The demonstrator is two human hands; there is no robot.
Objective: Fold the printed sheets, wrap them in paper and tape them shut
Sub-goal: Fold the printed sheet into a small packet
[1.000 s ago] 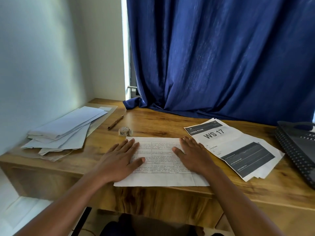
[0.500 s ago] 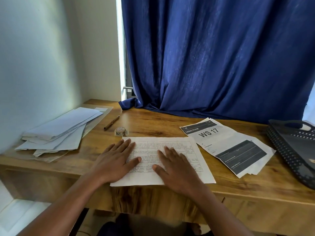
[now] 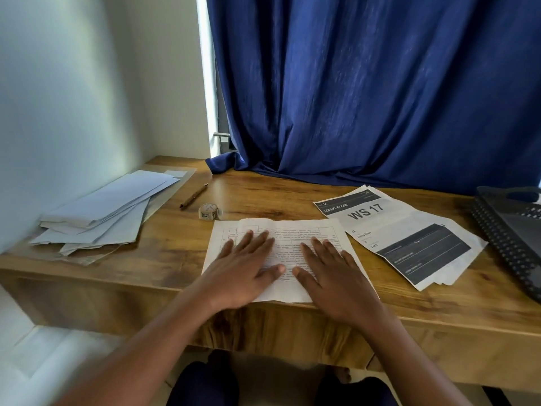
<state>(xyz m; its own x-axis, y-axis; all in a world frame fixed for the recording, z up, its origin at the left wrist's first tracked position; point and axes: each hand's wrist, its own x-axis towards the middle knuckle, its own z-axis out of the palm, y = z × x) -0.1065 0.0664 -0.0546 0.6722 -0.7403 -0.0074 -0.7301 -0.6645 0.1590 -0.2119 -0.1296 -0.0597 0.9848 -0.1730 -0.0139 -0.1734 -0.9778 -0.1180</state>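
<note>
A folded printed sheet (image 3: 295, 230) with a text table lies at the front edge of the wooden desk (image 3: 263, 197). My left hand (image 3: 246, 271) and my right hand (image 3: 336, 276) both press flat on it, fingers spread, thumbs nearly touching at the middle. To the right lies a pile of printed sheets (image 3: 404, 238) headed "WS 17". A small roll of tape (image 3: 208, 211) stands just behind the sheet's left corner. A heap of pale folded papers (image 3: 105, 212) rests at the left by the wall.
A brown pen (image 3: 193, 196) lies behind the tape. A dark perforated tray (image 3: 512, 230) sits at the desk's right edge. A blue curtain (image 3: 366, 98) hangs behind and drapes onto the desk. A white wall closes the left side.
My right hand has slid left across the sheet from its right side toward the middle, ending beside my left thumb. My left hand has stayed flat in nearly the same place.
</note>
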